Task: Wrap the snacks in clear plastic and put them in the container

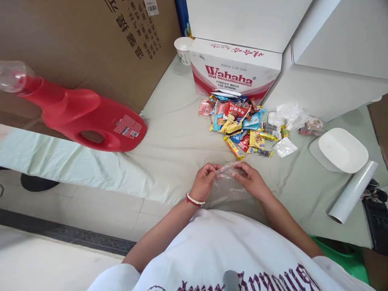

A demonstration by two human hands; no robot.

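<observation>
A clear plastic bag [224,173] is stretched between my two hands, close to the table's front edge. My left hand [206,180], with a beaded bracelet at its wrist, pinches one side of it. On the other side, the thumb and fingers of my right hand [249,180] close on the thin film. The bag looks crumpled, and I cannot make out anything inside. Just beyond my hands lies a heap of wrapped snacks [235,121] in red, blue and yellow packets. A folded clear bag [285,147] rests to the right of the heap.
Behind the snacks stands a Wahaha water carton [236,68], with a paper cup [183,50] beside it. A large red bottle [97,119] leans left against a brown box [91,40]. To the right are a white dish [344,149] and a roll of film [353,194].
</observation>
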